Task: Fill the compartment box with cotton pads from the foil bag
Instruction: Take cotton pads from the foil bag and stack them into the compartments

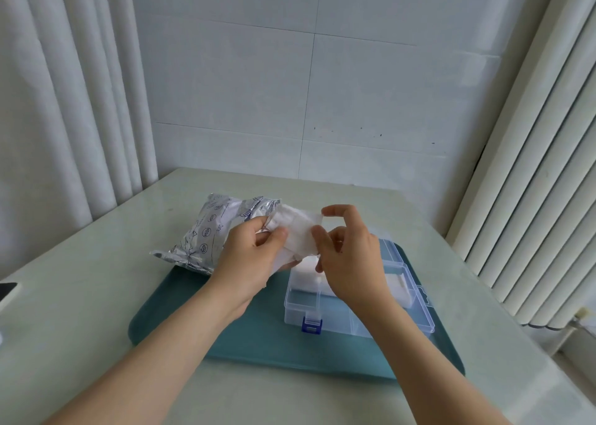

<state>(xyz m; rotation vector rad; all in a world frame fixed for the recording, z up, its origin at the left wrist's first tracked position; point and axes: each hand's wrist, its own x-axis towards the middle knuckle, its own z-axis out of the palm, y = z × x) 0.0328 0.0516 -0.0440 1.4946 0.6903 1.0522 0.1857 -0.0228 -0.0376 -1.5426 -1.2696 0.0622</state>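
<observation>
Both forearms reach in from below. Left grip (254, 253) pinches a wad of cotton pads (298, 231); right grip (351, 263) pinches its other end, just above the open compartment box (300, 308), whose rear compartments hold white pads. Box stands on a teal tray (251, 328); foil bag (206, 234) lies left, partly on the worktop (96, 295).

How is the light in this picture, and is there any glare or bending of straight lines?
Head view: soft, even light, only faint shadows on the tray; bright glints on the foil bag; the cotton pad is bright, not blown out. Head view edges: the wide lens tilts and bows the curtain.
</observation>
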